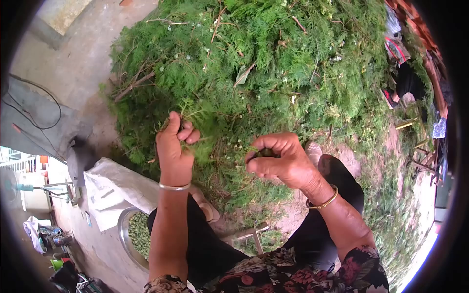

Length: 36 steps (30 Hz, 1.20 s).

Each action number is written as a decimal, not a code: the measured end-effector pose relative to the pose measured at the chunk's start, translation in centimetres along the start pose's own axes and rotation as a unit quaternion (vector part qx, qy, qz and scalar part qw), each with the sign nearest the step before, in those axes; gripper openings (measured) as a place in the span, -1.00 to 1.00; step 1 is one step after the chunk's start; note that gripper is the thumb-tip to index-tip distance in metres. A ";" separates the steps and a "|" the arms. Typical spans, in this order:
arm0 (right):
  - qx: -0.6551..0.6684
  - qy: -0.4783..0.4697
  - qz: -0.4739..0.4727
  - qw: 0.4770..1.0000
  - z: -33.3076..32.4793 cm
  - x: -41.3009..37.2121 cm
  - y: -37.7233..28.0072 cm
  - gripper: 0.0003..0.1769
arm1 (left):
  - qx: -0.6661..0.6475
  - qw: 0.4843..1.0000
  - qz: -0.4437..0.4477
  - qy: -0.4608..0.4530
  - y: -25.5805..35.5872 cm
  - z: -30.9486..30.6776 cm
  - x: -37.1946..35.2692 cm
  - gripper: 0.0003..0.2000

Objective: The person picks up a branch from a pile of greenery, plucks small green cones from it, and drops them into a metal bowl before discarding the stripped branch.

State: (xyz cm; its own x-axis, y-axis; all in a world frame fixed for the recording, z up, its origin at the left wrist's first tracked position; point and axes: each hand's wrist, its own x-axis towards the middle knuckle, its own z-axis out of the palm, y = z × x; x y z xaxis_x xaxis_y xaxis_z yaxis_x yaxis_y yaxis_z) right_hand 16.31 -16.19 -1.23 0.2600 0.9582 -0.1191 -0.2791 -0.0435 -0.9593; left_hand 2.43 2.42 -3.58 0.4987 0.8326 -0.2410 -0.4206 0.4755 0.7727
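My left hand [177,141] is closed round a leafy green sprig [198,115], whose feathery leaves stick out to the right and blur with motion. To its right, my right hand [278,158] is curled with thumb and fingers pinched together. A bit of green shows at those fingertips, and something small and dark sits inside the curl, too hidden to name. Both hands are held above a large heap of cut evergreen branches [273,58], which carries small pale round cones or berries. The hands are apart from each other.
At lower left a metal basin [123,239] holds many small green cones or berries. Beside it lies a white sack [115,190]. A small wooden stool frame [256,234] stands between my legs. Black cable [58,105] runs at left; clutter lines the right edge.
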 end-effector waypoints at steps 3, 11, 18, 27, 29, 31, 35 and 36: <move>0.014 0.026 0.050 0.998 -0.9 0.1 -0.6 -0.89 | 0.144 0.987 0.003 -0.067 1.0 2.7 -2.7 -0.83; -0.178 -0.003 0.028 0.984 -0.8 1.1 1.2 -0.85 | 0.367 0.903 0.070 -0.212 -3.7 3.4 -4.9 -0.88; -0.159 0.023 0.037 0.986 -1.1 1.2 1.6 -0.83 | 0.451 0.874 0.131 -0.128 -2.4 3.3 -5.3 -0.94; 0.209 0.223 -0.020 0.952 -4.7 0.1 -2.3 -0.89 | 0.164 0.970 0.136 0.115 -3.6 -1.7 2.0 -0.95; 0.257 0.245 -0.029 0.934 -5.0 -0.3 -2.8 -0.86 | 0.161 0.971 0.055 0.170 -6.6 0.0 2.7 -0.96; 0.267 0.250 -0.034 0.930 -5.3 -0.7 -3.1 -0.78 | 0.256 0.952 0.110 0.127 -10.9 5.4 1.4 -0.97; 0.254 0.256 -0.049 0.931 -6.7 -1.1 -3.8 -0.73 | 0.368 0.791 0.294 -0.390 -31.0 12.1 -5.3 -0.49; 0.301 0.256 -0.060 0.917 -7.3 -1.3 -3.8 -0.78 | 0.234 0.805 -0.027 -0.545 -24.2 17.2 -9.5 -0.37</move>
State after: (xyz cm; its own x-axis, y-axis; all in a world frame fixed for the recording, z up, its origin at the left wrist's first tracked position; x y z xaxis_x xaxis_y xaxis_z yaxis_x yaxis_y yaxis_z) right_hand 23.74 -19.37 0.70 0.6786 0.6810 -0.2752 -0.6399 0.3642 -0.6766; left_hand 20.91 -21.93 -9.88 0.9826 -0.0498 0.1791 -0.1712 0.1328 0.9762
